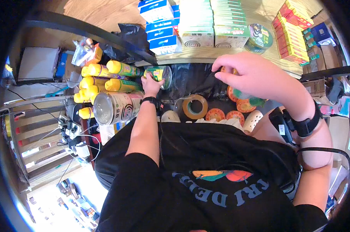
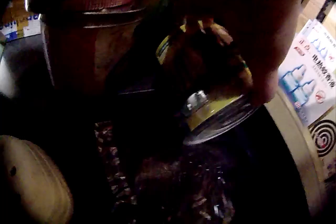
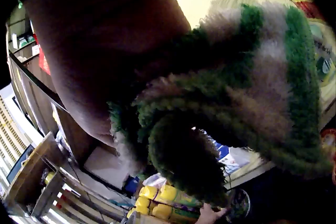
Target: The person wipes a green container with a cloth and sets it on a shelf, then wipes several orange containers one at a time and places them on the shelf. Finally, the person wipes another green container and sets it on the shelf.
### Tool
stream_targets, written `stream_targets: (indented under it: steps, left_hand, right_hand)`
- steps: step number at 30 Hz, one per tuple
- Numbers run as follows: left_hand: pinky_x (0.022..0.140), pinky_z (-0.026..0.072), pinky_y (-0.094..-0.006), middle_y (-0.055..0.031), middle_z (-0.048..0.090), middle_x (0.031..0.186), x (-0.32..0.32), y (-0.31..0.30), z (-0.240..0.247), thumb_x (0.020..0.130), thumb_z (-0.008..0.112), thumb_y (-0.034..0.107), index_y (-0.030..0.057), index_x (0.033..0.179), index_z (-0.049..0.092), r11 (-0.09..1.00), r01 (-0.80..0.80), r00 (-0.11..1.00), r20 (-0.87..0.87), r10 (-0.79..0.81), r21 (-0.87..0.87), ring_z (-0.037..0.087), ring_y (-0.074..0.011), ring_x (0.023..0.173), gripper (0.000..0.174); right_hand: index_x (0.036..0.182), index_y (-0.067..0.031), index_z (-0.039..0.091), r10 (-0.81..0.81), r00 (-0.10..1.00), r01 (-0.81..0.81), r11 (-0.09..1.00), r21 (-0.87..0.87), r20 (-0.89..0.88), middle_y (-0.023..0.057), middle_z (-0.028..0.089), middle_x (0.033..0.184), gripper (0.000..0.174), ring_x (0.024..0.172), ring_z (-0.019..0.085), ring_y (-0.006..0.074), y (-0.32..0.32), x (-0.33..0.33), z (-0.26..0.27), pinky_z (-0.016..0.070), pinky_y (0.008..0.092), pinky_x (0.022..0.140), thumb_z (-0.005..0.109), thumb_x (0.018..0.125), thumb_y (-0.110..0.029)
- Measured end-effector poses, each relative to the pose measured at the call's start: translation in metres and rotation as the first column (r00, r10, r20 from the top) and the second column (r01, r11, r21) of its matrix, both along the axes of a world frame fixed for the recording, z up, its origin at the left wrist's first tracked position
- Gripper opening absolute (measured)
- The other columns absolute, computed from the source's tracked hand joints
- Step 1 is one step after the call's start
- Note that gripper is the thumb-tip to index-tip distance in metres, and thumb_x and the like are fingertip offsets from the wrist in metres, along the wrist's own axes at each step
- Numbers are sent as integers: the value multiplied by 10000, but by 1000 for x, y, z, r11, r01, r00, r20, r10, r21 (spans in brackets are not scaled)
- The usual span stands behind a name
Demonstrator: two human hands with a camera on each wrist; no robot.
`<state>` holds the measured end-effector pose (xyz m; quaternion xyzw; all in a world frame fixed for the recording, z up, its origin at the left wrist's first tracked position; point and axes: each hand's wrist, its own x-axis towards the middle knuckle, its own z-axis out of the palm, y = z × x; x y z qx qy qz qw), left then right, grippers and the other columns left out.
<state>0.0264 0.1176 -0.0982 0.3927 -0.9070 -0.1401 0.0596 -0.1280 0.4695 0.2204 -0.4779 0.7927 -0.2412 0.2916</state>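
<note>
My left hand point(image 1: 151, 85) grips a short yellow-and-green tin can point(image 1: 157, 72) lying on its side, its round metal end facing right. In the left wrist view the tin can point(image 2: 212, 113) is dark, with fingers wrapped over its label. My right hand point(image 1: 237, 69) is raised in front of the shelf, thumb and fingers curved. A fuzzy green-and-white striped cloth point(image 3: 268, 87) hangs from it in the right wrist view, bunched and folded; the fingers are hidden there. From the head, the hand and forearm cover most of this cloth.
Yellow-capped spray cans point(image 1: 122, 69) are stacked left of the tin, above a large canister point(image 1: 104, 108). Blue-and-white boxes point(image 1: 163, 44), green boxes point(image 1: 231, 34) and a round tin point(image 1: 259, 38) stand on the wooden shelf point(image 1: 198, 58). Below lie a tape roll point(image 1: 194, 115) and round orange packs point(image 1: 215, 115).
</note>
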Motion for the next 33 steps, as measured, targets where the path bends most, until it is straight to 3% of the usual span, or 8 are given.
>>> stream_targets:
  steps: [5, 8, 11, 15, 21, 27, 30, 33]
  left_hand:
    - [886, 454, -399, -202, 528, 1130, -42, 18, 76, 558, 816, 473, 81, 1137, 516, 936, 184, 843, 442, -308, 301, 549, -355, 1041, 761]
    - [789, 456, -322, -138, 594, 935, -73, 33, 131, 576, 808, 480, 19, 1079, 514, 720, 311, 801, 236, -550, 620, 553, -230, 911, 743]
    - [779, 428, -292, -84, 553, 933, -92, 42, 171, 650, 781, 454, 38, 1038, 502, 611, 455, 839, -81, -539, 648, 509, -178, 889, 634]
    - [770, 415, -306, -80, 530, 992, -104, 78, 221, 724, 750, 425, 70, 1074, 462, 470, 403, 894, -447, -20, 785, 497, -161, 896, 576]
    - [811, 440, -412, -121, 480, 1137, -109, 150, 271, 760, 664, 535, 110, 1199, 456, 208, 534, 625, -548, 555, 819, 491, -256, 1016, 646]
    - [1014, 274, -562, -213, 331, 1310, -102, 165, 285, 767, 608, 582, 74, 1280, 362, 120, 568, 534, -475, 699, 814, 353, -366, 1223, 763]
    - [1078, 152, -602, -257, 206, 1396, -103, 165, 284, 780, 589, 579, 73, 1365, 229, -30, 658, 510, -416, 753, 752, 183, -408, 1340, 853]
    - [1075, 150, -613, -254, 207, 1394, -106, 167, 282, 786, 583, 574, 76, 1361, 245, 32, 682, 438, -444, 782, 730, 201, -409, 1331, 832]
  right_hand:
    - [1001, -41, 602, -23, 999, 22, 1000, 6, 45, 80, 611, 689, 217, 645, 591, 225, 5, -4, 1, 451, 339, 591, 548, 891, -220]
    - [974, -43, 613, 11, 1000, -9, 997, -71, 26, 86, 617, 687, 217, 618, 585, 222, 5, -6, -5, 449, 350, 576, 547, 888, -230]
    - [900, -44, 656, 63, 998, -63, 998, 8, 10, 154, 651, 792, 304, 721, 626, 324, 2, 0, 4, 498, 417, 669, 512, 876, -311]
    - [957, -54, 628, 76, 993, -81, 996, 45, 89, 115, 647, 757, 302, 655, 621, 222, -5, 18, -2, 486, 342, 633, 529, 902, -333]
    - [1185, -21, 479, -106, 874, 181, 977, -115, 475, 102, 645, 836, 609, 721, 603, 154, -25, 47, -32, 483, 297, 643, 649, 823, -480]
    - [904, 6, 549, 7, 785, 161, 963, -216, 619, 67, 656, 776, 349, 687, 586, 93, -28, 65, -41, 454, 259, 598, 678, 843, -313]
    - [833, 27, 590, -48, 791, 243, 940, -241, 610, 154, 640, 754, 468, 689, 617, 229, -22, 72, -35, 488, 342, 642, 706, 753, -420]
    - [898, 8, 546, -140, 823, 235, 966, -105, 551, 55, 616, 719, 365, 625, 543, 88, -17, 78, -25, 435, 253, 568, 684, 832, -323]
